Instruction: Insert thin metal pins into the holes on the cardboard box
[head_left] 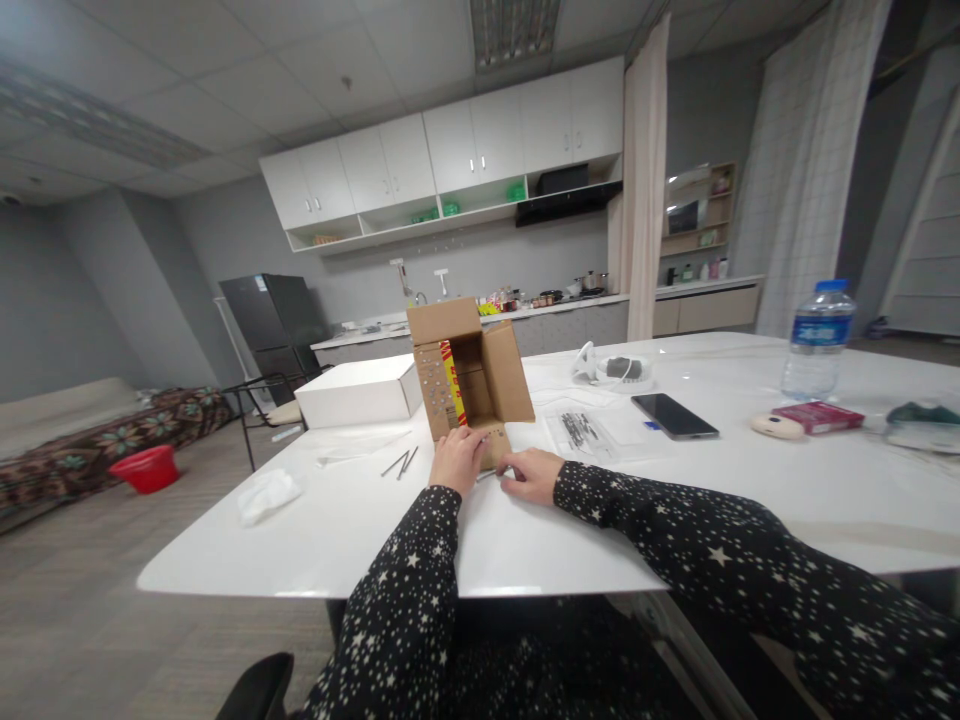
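Note:
An opened cardboard box [435,385] with a red and yellow strip stands on the white table, its flaps spread and its opening towards me. Small shiny spots dot its left side. My left hand [457,460] rests on the low front flap, its fingers bent over the cardboard. Just to the right, my right hand [531,473] has thumb and fingers closed at the flap's lower edge. A thin greyish piece shows between the hands; whether the right fingers hold it is unclear. Thin metal rods [406,463], like long nails or screws, lie left of the box.
Left on the table [300,565] are a white box [360,390] and crumpled tissue [268,497]. To the right lie a clear plastic packet [589,435], a phone [675,415], a white device [619,370], a maroon pack [821,417] and a water bottle [817,345].

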